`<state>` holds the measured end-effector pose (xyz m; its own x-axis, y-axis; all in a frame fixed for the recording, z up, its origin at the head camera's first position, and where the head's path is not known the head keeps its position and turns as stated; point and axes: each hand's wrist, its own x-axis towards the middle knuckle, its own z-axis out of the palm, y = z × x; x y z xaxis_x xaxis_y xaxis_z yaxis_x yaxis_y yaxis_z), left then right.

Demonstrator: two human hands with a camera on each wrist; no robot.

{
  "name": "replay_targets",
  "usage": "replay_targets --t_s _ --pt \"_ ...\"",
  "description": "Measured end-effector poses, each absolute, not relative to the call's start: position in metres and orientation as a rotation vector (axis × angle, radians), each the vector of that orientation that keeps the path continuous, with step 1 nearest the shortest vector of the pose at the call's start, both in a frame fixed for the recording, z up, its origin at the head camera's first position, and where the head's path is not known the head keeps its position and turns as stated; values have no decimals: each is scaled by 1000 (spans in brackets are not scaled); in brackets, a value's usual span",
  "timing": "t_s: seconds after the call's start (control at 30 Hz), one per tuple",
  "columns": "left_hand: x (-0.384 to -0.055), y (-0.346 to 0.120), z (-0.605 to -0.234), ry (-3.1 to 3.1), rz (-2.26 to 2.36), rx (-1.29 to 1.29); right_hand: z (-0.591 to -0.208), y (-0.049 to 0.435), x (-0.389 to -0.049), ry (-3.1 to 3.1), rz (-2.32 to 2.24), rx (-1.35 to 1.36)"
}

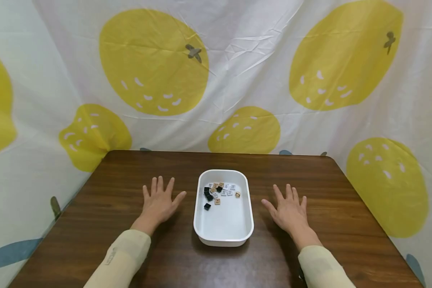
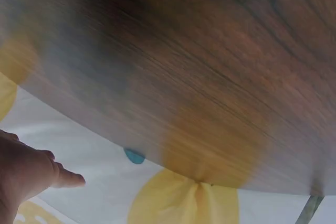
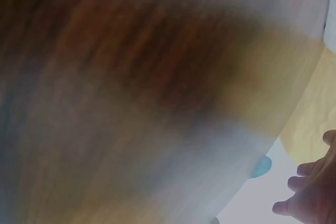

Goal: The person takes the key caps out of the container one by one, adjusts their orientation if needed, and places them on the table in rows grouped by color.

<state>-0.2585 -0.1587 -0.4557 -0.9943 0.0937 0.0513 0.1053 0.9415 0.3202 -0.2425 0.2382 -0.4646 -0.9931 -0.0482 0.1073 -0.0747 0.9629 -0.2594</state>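
Note:
Between the two hands, a white rectangular tray with rounded corners stands on the dark wooden table. Several small square tiles lie inside it, mostly in its far half: black ones, white ones and tan ones, some bearing small marks. To the left of the tray my left hand has its fingers spread, palm down, holding nothing. On the right side my right hand is likewise spread and holds nothing. Each wrist view catches part of a hand, the left hand and the right hand, at a lower corner.
The brown wood-grain table extends around the tray on all sides. Behind its far edge hangs a white cloth printed with large yellow lemons. Pale sleeves cover both forearms.

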Motion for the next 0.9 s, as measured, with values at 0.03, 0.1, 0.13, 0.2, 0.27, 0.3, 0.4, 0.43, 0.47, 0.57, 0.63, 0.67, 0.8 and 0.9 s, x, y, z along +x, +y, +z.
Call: replay_targets --t_s 0.03,0.1,0.13,0.2,0.27,0.3,0.4,0.43,0.47,0.57,0.63,0.67,0.8,0.9 --pt "-258 -158 -455 -3062 -521 -157 -465 238 -243 -3012 405 94" --pt "-258 -155 -455 -3062 -549 -156 -465 238 -243 -3008 411 92" --pt "-259 -154 -455 -3060 -565 -156 -465 238 -243 -3005 416 91" --pt "-259 -152 -455 -3053 -593 -156 -464 238 -244 -2998 422 91" --pt "-260 -150 -456 -3047 -630 -147 -464 238 -245 -2990 425 93" --pt "-260 -148 -456 -3042 -650 -142 -464 238 -245 -2987 427 94" --pt "-260 -145 -455 -3038 -725 -121 -464 238 -245 -2981 426 93" --pt "-260 -143 -454 -3041 -759 -114 -463 238 -245 -2980 425 92" --pt "-260 -142 -453 -3041 -797 -109 -463 238 -246 -2982 427 91" --pt "-260 -139 -451 -3030 -928 -96 -462 237 -246 -2983 447 86" --pt "-260 -137 -451 -2998 -1047 -94 -461 236 -245 -2985 487 79" --pt "-260 -135 -450 -2975 -1112 -93 -461 235 -245 -2984 510 74" --pt "-258 -129 -450 -2843 -1362 -92 -459 232 -245 -2978 586 60" --pt "-257 -123 -452 -2738 -1524 -61 -458 229 -245 -2976 611 60"
